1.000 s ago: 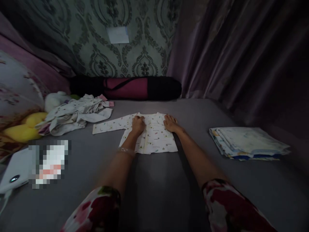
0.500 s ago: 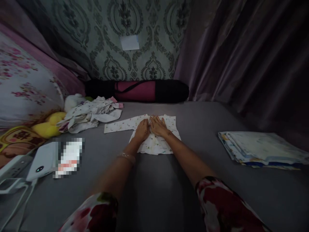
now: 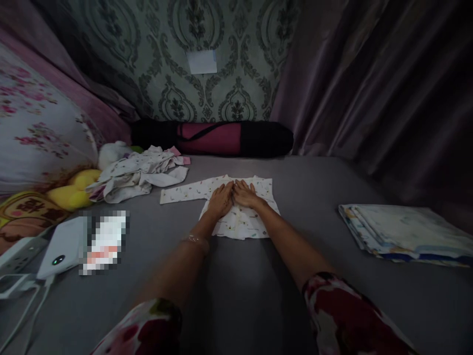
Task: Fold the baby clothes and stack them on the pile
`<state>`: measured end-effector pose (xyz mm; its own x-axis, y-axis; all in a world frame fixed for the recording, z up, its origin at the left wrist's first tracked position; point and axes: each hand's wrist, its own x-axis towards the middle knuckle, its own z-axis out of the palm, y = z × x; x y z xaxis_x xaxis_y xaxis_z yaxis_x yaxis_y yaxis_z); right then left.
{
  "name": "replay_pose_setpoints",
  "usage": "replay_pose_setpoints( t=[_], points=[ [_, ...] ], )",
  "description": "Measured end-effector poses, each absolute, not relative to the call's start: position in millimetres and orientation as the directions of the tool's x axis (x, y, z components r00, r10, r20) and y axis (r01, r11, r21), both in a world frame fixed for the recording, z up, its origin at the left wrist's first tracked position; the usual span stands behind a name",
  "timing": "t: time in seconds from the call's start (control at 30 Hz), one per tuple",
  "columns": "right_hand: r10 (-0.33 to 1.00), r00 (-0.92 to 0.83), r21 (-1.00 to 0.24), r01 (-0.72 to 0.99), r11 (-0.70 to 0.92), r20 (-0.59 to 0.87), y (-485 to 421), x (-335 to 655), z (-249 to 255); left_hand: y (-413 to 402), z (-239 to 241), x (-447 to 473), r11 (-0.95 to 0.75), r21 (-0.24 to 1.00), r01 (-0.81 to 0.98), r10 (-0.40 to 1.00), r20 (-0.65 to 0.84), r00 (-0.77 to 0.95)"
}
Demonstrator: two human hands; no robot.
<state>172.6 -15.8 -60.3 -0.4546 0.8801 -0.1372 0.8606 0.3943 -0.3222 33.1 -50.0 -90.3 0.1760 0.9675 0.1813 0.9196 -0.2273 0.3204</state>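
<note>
A small white shirt with a scattered print lies flat on the grey bed sheet. Its left sleeve stretches out to the left, while on the right no sleeve sticks out. My left hand rests flat on the shirt's upper middle, fingers extended. Beside it my right hand also lies flat on the cloth, fingers slightly apart. The fingertips of the two hands nearly meet. Part of the shirt's front is hidden under both hands.
Folded cloths are stacked at the right. Crumpled clothes and a yellow plush toy lie at the left, nearer me a white power bank and a power strip with cables. A black and pink long bag lies along the wall.
My right hand has shifted slightly down on the shirt, its fingertips now closer to the left hand's. The whole view has moved a little. The shirt keeps its shape.
</note>
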Motion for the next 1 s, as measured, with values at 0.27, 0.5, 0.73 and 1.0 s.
replay_pose_setpoints(
  t=[0.27,0.5,0.73,1.0],
  points=[
    [0.949,-0.31,-0.249,0.917,0.313,0.052,-21,196,-74,-54,-85,41,-0.198,0.223,0.954,0.973,0.16,0.165],
    [0.945,-0.327,-0.269,0.911,0.311,-0.016,-18,196,-78,-53,-86,39,-0.184,0.202,0.962,0.978,0.134,0.159],
    [0.989,-0.135,-0.218,0.965,0.147,0.067,-9,224,-79,-54,-84,40,-0.183,0.188,0.965,0.98,0.116,0.163],
    [0.991,-0.132,-0.21,0.97,0.121,-0.037,-5,228,-81,-54,-85,40,-0.149,0.181,0.972,0.986,0.106,0.131]
  ],
)
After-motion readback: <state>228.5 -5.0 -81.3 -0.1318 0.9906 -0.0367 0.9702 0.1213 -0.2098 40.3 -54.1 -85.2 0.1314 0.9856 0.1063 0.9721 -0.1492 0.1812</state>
